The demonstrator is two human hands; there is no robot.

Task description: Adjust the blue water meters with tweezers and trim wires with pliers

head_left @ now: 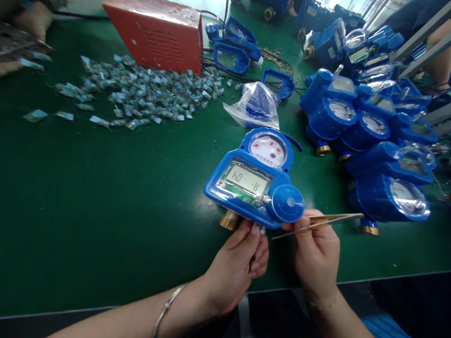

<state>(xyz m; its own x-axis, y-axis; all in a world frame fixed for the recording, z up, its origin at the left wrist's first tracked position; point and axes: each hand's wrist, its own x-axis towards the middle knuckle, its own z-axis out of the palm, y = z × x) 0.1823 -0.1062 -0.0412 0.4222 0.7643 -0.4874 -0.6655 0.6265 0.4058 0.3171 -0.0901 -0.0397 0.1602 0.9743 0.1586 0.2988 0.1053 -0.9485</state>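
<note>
A blue water meter [243,180] stands on the green table in front of me. It has a round dial [268,149], a lit digital display [248,179], a round blue cap [287,203] and a brass threaded end [229,219]. My left hand [239,263] is closed at the meter's lower edge, thumb and fingers pressed together; a small metal piece [262,230] shows beside the fingertips. Golden tweezers [329,219] lie across my right hand [317,253], held between thumb and fingers. Its fingertips are at the meter beneath the cap and partly hidden.
Several blue water meters [331,112] crowd the right side. Behind my meter are a plastic bag [259,105] with blue parts and blue frames [230,57]. A pile of small electronic pieces [148,94] lies before a red metal box [162,40]. Another person's hand [35,21] is at far left.
</note>
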